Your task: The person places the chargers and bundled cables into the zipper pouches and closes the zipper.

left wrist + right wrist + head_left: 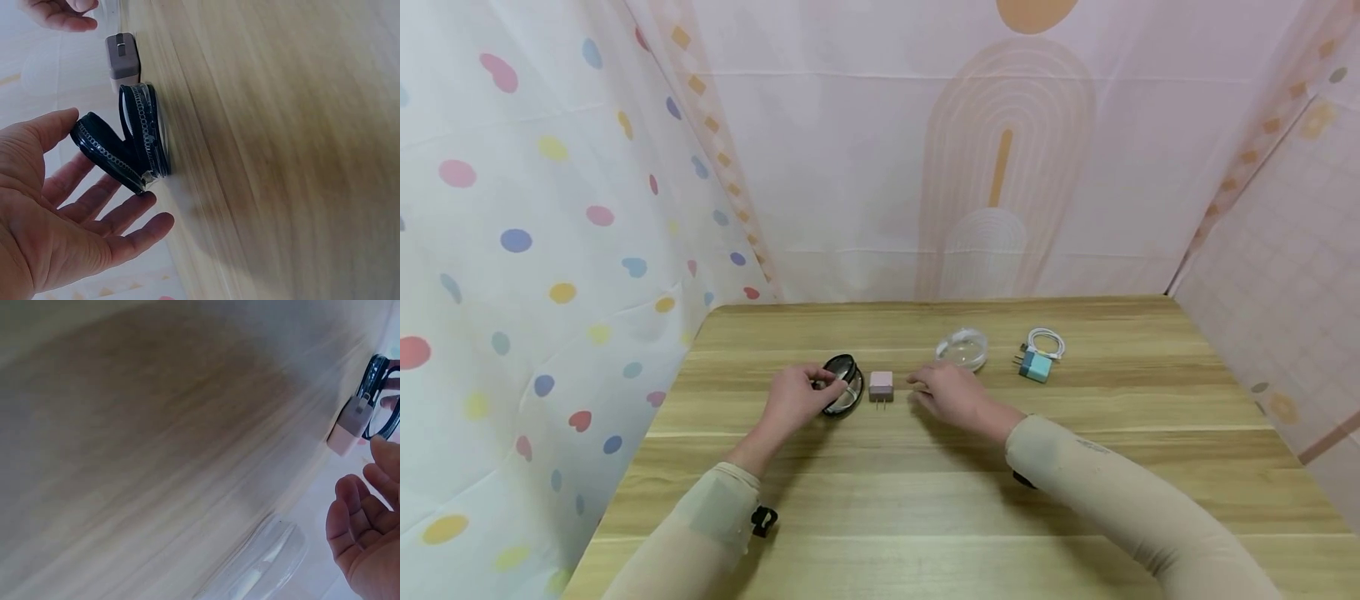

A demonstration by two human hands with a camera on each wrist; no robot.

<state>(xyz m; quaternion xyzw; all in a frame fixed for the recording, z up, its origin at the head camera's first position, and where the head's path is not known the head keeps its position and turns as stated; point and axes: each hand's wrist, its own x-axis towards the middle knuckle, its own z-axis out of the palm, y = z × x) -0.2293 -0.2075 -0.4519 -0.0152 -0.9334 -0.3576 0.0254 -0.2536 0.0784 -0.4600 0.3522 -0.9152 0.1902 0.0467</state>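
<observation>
A small round zip case [842, 400] with clear faces and a black zippered rim stands open on the table, something white visible inside it. My left hand [801, 392] pinches the case's raised lid; in the left wrist view the thumb lies at the edge of the lid [106, 150] with the fingers behind it. Just right of the case lies a pink and grey charger plug [882, 386], prongs toward me. My right hand [951, 393] hovers to the right of this plug, fingers loosely bent and holding nothing.
Behind my right hand is a clear round case [964, 348] with a whitish rim. Farther right lie a teal charger plug [1036, 367] and a coiled white cable [1047, 340]. Patterned curtains [842, 167] hang behind and beside the wooden table [880, 517].
</observation>
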